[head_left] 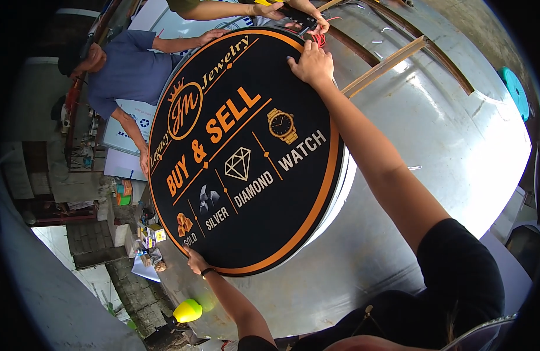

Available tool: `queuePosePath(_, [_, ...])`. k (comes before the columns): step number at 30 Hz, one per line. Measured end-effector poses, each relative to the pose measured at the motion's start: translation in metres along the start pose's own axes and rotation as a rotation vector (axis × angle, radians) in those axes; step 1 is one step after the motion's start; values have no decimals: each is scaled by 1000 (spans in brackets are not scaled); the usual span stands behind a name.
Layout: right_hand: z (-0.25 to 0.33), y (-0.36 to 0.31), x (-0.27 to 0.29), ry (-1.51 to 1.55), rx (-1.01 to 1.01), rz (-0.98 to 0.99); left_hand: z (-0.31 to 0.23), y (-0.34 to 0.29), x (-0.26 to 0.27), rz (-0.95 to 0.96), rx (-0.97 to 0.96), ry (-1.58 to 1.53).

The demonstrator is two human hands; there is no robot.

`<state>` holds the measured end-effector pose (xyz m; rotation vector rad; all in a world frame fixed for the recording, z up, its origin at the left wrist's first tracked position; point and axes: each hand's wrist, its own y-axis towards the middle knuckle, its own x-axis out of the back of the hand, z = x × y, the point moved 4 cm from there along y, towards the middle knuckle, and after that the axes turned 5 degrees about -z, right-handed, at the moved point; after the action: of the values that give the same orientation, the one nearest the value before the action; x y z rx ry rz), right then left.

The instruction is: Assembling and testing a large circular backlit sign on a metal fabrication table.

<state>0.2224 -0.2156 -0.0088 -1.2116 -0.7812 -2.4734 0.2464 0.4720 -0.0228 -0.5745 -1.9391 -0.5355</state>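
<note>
A large round black sign (246, 193) with an orange border, lettering and small pictures of a watch and a diamond lies tilted over a shiny metal surface (445, 134). My left hand (197, 261) grips its lower rim, and there is a dark band on that wrist. My right hand (311, 61) reaches across and holds the upper rim, fingers curled over the edge. A person in a blue shirt (126, 70) holds the sign's left side with both hands. Another person's hands (270, 9) at the top hold a black tool (302, 17) near red wires (319, 40).
Wooden slats (384, 64) lie across the metal surface behind the sign. A teal round object (515, 90) sits at the far right. Small boxes and clutter (147, 237) stand left of the sign. A yellow-green rounded object (188, 310) is below my left arm.
</note>
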Motion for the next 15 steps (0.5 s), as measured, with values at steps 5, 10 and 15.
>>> queuePosePath(5, [1, -1, 2, 13, 3, 9, 1, 0, 1, -2, 10, -6])
queuePosePath(10, [1, -1, 3, 0, 4, 6, -2, 0, 2, 5, -17, 28])
queuePosePath(15, [1, 0, 2, -6, 9, 32, 1, 1, 0, 16, -16, 6])
